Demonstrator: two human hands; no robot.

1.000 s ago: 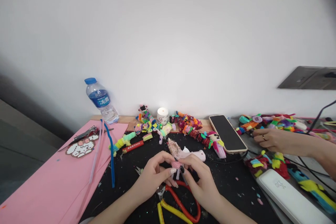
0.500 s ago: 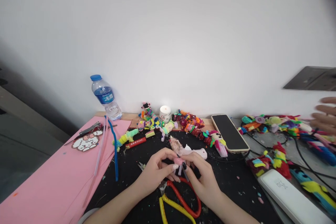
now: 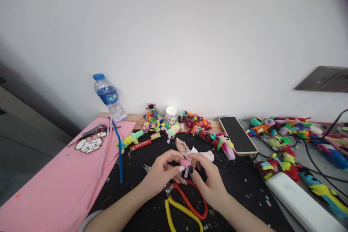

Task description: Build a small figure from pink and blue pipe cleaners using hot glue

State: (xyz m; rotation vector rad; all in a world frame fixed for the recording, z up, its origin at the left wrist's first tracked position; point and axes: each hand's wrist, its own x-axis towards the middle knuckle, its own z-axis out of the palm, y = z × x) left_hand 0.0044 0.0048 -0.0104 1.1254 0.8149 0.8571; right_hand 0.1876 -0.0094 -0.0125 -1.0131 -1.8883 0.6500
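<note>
Since before: the other person's hand at the right edge is gone from view, and my own two hands have barely budged, low in the centre of the frame.
Fingers: both sets pinched narrow around the pink piece, thumb tips almost meeting over it.
Left hand: gripping the piece from its left side, pale thumbnail up.
Right hand: gripping it from the right side, dark thumbnail up.
Pink piece: held between my fingertips just above the black mat, centre frame, slightly below the middle.
Just below: red and yellow pliers lying on the mat under my wrists.
Just above: fuzzy figure beside the white tool.
Further out: phone to the upper right, blue pipe cleaner and pink sheet on the left, water bottle above them.
</note>
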